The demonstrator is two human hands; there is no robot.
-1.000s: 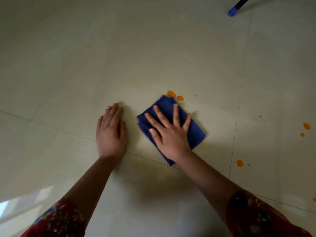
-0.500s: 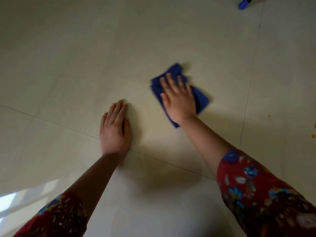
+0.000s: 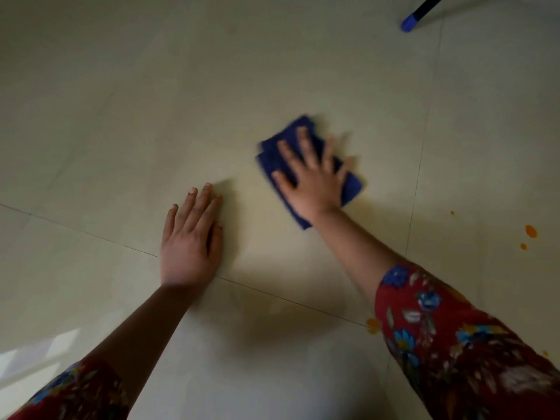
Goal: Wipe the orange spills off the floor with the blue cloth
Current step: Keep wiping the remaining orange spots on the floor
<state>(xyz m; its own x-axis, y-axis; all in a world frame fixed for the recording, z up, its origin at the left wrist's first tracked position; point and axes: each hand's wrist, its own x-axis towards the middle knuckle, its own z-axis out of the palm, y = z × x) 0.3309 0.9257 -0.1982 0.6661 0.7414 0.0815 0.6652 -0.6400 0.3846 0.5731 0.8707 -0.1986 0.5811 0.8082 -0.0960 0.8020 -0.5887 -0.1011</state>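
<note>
pressing my right hand (image 3: 312, 180) flat on the blue cloth (image 3: 271, 162), i have the fingers spread and straight across it, palm down, with nothing curled round the fabric. the cloth lies folded on the pale tiled floor (image 3: 151, 116), its edges blurred. one corner pokes out beyond my fingertips and another shows beside my wrist. my left hand (image 3: 189, 247) is left of the cloth and nearer to me, apart from it. it lies flat on the tile with straight fingers close together, holding nothing, and its heel sits on a grout line (image 3: 91, 234). the orange spills (image 3: 531, 231) all lie to the right of the cloth, well apart from it. the biggest drop has a small drop (image 3: 523, 246) just below it, and a tiny speck (image 3: 452, 212) lies closer to the cloth. a smear (image 3: 372, 325) lies nearer to me, at the edge of my red flowered right sleeve (image 3: 454, 344). far beyond the cloth and to its right, a black pole with a blue tip (image 3: 409, 23) shows at the top edge.
</note>
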